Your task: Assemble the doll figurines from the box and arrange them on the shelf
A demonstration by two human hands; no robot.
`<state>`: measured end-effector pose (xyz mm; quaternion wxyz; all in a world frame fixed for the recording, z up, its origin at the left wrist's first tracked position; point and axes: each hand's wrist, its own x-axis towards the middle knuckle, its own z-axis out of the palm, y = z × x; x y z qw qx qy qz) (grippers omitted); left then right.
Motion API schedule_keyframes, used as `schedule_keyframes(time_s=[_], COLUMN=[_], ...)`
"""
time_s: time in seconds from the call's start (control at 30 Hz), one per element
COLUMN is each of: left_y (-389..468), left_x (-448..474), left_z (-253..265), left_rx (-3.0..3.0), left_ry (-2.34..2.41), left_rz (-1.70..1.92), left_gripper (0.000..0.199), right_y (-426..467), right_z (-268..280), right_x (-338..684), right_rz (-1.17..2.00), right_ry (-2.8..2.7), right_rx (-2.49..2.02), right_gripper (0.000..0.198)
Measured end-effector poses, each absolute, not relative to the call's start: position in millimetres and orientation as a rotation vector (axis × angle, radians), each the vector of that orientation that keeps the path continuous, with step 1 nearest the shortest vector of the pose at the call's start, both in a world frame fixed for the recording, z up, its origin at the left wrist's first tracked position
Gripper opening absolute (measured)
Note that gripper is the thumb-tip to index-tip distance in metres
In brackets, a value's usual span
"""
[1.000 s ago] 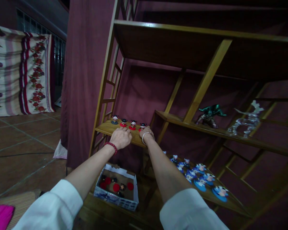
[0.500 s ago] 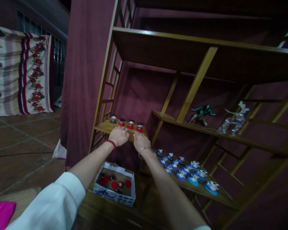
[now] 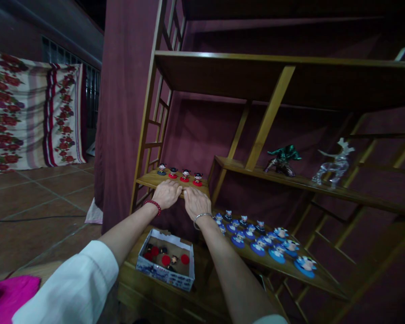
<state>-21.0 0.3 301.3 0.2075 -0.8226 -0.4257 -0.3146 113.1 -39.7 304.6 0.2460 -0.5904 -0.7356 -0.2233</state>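
Both of my hands are at the front edge of a small wooden shelf, backs up. On this shelf, several black-haired doll figurines stand upright in a row; one has a dark base and the others, such as the rightmost doll figurine, have red bases. My left hand, with a red bead bracelet, lies just in front of the middle figurines, fingers forward. Close beside it is my right hand, wearing a silver bangle, below the rightmost figurine. Nothing shows in either hand; the fingertips are partly hidden.
Below stands an open cardboard box with more red-based figurines. Several blue-based figurines fill the lower right shelf. A green-and-bronze statuette and a clear deer figure stand on the right shelf. A pink cloth lies lower left.
My hands have drawn slightly nearer each other and back from the doll figurines at the shelf edge. The view has shifted a little; the figurines stand as before.
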Motion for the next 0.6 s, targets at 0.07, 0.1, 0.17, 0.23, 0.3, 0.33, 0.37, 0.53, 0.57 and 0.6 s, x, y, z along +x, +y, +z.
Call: schedule_keyframes(time_s=[0.07, 0.1, 0.17, 0.23, 0.3, 0.33, 0.37, 0.53, 0.57, 0.6], left_y=[-1, -1, 1, 3, 6, 7, 9, 19, 21, 23], left_x=[-25, -28, -35, -45, -56, -61, -66, -76, -75, -74], left_z=[302, 302, 303, 304, 306, 307, 308, 319, 321, 324], left_rx=[-2.330, -2.351, -2.374, -2.366, -2.341, -2.333, -2.329, -2.402, -2.412, -2.416], left_ry=[-1.153, -1.146, -1.172, -1.233, -1.293, -1.317, -1.341, -1.460, -1.512, -1.573], left_rz=[-0.864, -0.856, -0.841, -0.821, -0.791, -0.767, -0.742, -0.547, -0.501, -0.456], left_gripper=[0.042, 0.042, 0.043, 0.042, 0.041, 0.040, 0.039, 0.038, 0.040, 0.042], right_y=[-41, -41, -42, -42, -41, -40, -39, -38, -38, -38], right_z=[305, 305, 304, 303, 302, 301, 300, 299, 299, 299], right_x=[113, 113, 113, 113, 114, 115, 115, 115, 114, 114], right_rz=[-0.612, -0.611, -0.606, -0.601, -0.603, -0.609, -0.616, -0.622, -0.620, -0.619], right_ry=[-2.009, -2.011, -2.019, -2.022, -2.022, -2.019, -2.016, -2.002, -2.001, -2.001], right_rx=[-1.602, -1.597, -1.590, -1.584, -1.570, -1.559, -1.550, -1.571, -1.578, -1.582], right_gripper=[0.034, 0.034, 0.034, 0.035, 0.035, 0.036, 0.036, 0.037, 0.037, 0.037])
